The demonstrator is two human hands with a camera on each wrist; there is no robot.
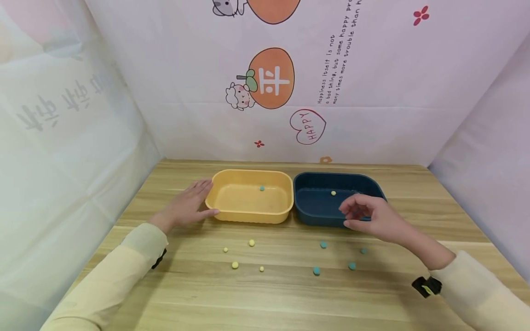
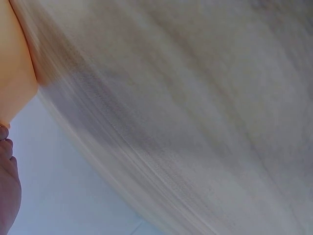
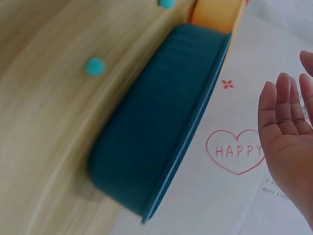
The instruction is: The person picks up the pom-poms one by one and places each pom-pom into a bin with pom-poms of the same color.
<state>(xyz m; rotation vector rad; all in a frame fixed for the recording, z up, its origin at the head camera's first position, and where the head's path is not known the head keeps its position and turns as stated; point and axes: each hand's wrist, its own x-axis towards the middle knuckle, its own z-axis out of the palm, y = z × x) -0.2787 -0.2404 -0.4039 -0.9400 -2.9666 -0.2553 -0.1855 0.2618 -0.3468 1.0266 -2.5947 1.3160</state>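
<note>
My left hand rests with straight fingers against the left end of the yellow bin, its thumb at the near corner. A small teal ball lies inside that bin. Over the right part of the dark blue bin, my right hand hovers with loosely bent fingers; nothing shows between them in the right wrist view. A small pale yellow ball sits in the blue bin. Part of that bin's right end is hidden behind the hand.
Several yellow balls lie scattered on the wooden table before the yellow bin. Several teal balls are spread before the blue one. The bins stand side by side near a printed white cloth, which also hangs at both sides.
</note>
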